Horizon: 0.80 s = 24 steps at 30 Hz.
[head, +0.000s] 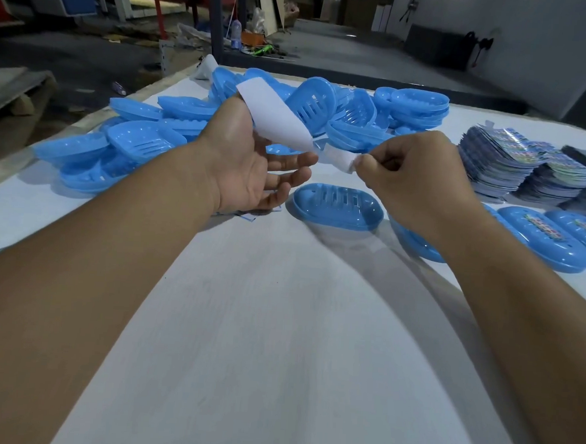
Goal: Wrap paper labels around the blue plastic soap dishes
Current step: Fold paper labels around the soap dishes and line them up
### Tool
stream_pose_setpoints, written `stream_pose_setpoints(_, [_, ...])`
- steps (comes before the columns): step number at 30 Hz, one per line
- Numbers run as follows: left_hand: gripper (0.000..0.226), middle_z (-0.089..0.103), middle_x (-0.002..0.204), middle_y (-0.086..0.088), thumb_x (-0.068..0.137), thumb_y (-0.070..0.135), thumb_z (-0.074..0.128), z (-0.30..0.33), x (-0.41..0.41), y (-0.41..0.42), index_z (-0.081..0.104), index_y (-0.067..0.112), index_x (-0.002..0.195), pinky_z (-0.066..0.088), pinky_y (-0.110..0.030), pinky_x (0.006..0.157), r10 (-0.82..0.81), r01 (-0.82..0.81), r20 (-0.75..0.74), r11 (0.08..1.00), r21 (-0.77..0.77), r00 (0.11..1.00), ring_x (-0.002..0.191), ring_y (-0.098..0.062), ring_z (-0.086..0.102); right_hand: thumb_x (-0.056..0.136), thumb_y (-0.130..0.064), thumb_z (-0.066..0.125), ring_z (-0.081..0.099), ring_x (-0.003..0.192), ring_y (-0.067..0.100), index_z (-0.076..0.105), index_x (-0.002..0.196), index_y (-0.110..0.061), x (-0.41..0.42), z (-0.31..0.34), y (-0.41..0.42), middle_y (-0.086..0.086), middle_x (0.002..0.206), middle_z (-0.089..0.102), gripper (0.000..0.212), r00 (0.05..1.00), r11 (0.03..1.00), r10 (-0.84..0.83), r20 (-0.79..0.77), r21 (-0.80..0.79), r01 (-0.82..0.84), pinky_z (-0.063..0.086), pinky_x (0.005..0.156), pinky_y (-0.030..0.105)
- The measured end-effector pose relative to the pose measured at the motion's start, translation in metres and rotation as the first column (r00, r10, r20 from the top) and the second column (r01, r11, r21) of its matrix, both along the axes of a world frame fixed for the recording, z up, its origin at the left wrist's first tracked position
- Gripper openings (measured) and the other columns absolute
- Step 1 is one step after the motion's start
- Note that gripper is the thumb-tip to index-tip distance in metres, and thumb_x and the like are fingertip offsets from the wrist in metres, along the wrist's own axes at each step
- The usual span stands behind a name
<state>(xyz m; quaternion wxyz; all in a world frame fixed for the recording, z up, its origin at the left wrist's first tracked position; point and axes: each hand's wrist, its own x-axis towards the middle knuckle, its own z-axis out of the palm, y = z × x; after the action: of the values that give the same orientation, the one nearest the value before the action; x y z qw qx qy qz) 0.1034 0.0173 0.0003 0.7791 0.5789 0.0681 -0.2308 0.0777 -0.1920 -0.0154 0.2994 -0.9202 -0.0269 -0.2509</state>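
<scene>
The right hand (414, 181) pinches one end of a white paper label (277, 118) between thumb and curled fingers, holding it above the surface (278, 324). The left hand (244, 157) is palm up with its fingers loosely spread; the label's far end curls up from behind its thumb side, so it seems to be caught there, though the grip itself is hidden. Just below the two hands, one bare blue soap dish (339, 205) lies alone near the middle of the surface, slots facing up. Toward the right edge, at least two labelled dishes (544, 237) lie side by side, a third partly hidden under the right forearm. Behind them stand about three stacks of printed labels (528, 167). Along the far edge and far left corner sprawls a heap of unwrapped dishes (195, 119), too tangled to count
</scene>
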Motion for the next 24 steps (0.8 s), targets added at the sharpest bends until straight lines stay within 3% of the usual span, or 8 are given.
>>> stream_pose_setpoints(4, [0.062, 0.076, 0.101, -0.013, 0.096, 0.057, 0.029, -0.001, 0.000, 0.000, 0.069, 0.015, 0.120, 0.047, -0.021, 0.047, 0.027, -0.026, 0.009, 0.997, -0.078, 1.000, 0.074, -0.022, 0.073, 0.084, -0.033, 0.064, 0.037, 0.050, 0.009, 0.070, 0.070, -0.007, 0.001, -0.001, 0.000, 0.012, 0.066, 0.064, 0.030, 1.000, 1.000, -0.004, 0.002, -0.002, 0.004, 0.036, 0.048, 0.025])
stream_pose_setpoints(9, [0.066, 0.075, 0.097, -0.014, 0.098, 0.048, 0.033, 0.000, 0.000, 0.000, 0.080, 0.002, 0.099, 0.049, -0.019, 0.040, 0.056, -0.051, 0.022, 0.983, -0.174, 0.998, 0.073, -0.023, 0.074, 0.085, -0.033, 0.065, 0.038, 0.050, 0.009, 0.070, 0.070, -0.007, 0.000, 0.000, -0.001, 0.012, 0.064, 0.064, 0.030, 1.000, 1.000, -0.002, -0.002, -0.003, 0.002, 0.037, 0.048, 0.024])
stream_pose_setpoints(12, [0.064, 0.076, 0.097, -0.017, 0.099, 0.046, 0.036, 0.001, 0.002, -0.001, 0.073, -0.006, 0.109, 0.051, -0.021, 0.043, 0.115, -0.105, 0.037, 0.973, -0.204, 0.993, 0.071, -0.027, 0.074, 0.085, -0.032, 0.064, 0.039, 0.049, 0.008, 0.070, 0.069, -0.008, 0.001, 0.000, -0.002, 0.008, 0.062, 0.064, 0.030, 1.000, 1.000, -0.012, -0.007, -0.012, 0.011, 0.033, 0.042, 0.018])
stream_pose_setpoints(15, [0.078, 0.075, 0.096, -0.022, 0.097, 0.059, 0.032, 0.002, 0.006, 0.002, 0.074, -0.006, 0.105, 0.055, -0.024, 0.052, 0.070, -0.058, 0.070, 0.986, -0.159, 0.995, 0.068, -0.026, 0.073, 0.087, -0.031, 0.064, 0.040, 0.050, 0.008, 0.070, 0.071, -0.007, 0.001, -0.001, -0.003, 0.009, 0.063, 0.064, 0.030, 1.000, 1.000, -0.010, -0.002, -0.015, 0.010, 0.036, 0.046, 0.020])
stream_pose_setpoints(18, [0.086, 0.072, 0.076, -0.016, 0.096, 0.064, 0.027, 0.000, 0.011, 0.006, 0.079, -0.005, 0.091, 0.055, -0.027, 0.055, -0.017, 0.018, 0.139, 1.000, -0.007, 0.990, 0.058, -0.021, 0.067, 0.089, -0.031, 0.066, 0.040, 0.050, 0.008, 0.071, 0.071, -0.007, 0.001, -0.001, -0.004, 0.009, 0.062, 0.064, 0.030, 1.000, 1.000, -0.004, 0.003, -0.027, 0.004, 0.034, 0.045, 0.018])
stream_pose_setpoints(20, [0.067, 0.073, 0.082, -0.012, 0.098, 0.055, 0.043, -0.002, 0.013, 0.001, 0.081, 0.001, 0.087, 0.058, -0.029, 0.059, 0.009, -0.035, 0.192, 0.991, 0.133, 0.981, 0.068, -0.020, 0.067, 0.088, -0.031, 0.064, 0.042, 0.050, 0.009, 0.070, 0.069, -0.008, 0.001, 0.000, -0.003, 0.008, 0.061, 0.064, 0.030, 1.000, 1.000, -0.010, 0.014, -0.025, 0.010, 0.035, 0.045, 0.018])
stream_pose_setpoints(23, [0.020, 0.078, 0.083, -0.003, 0.088, 0.027, 0.075, -0.008, 0.009, -0.007, 0.076, 0.008, 0.091, 0.060, -0.028, 0.063, 0.041, -0.122, 0.304, 0.960, 0.252, 0.952, 0.075, -0.014, 0.072, 0.087, -0.030, 0.063, 0.044, 0.051, 0.008, 0.070, 0.069, -0.009, -0.002, 0.001, -0.002, 0.007, 0.063, 0.066, 0.029, 1.000, 1.000, 0.002, 0.028, -0.004, -0.002, 0.041, 0.050, 0.024])
stream_pose_setpoints(24, [0.017, 0.078, 0.082, -0.003, 0.081, 0.021, 0.082, -0.010, 0.008, -0.008, 0.075, 0.009, 0.092, 0.060, -0.028, 0.063, 0.033, -0.137, 0.339, 0.948, 0.287, 0.940, 0.075, -0.014, 0.074, 0.087, -0.030, 0.064, 0.044, 0.051, 0.008, 0.070, 0.070, -0.008, -0.002, 0.001, -0.001, 0.008, 0.064, 0.067, 0.029, 0.999, 1.000, 0.005, 0.036, -0.001, -0.005, 0.042, 0.052, 0.026])
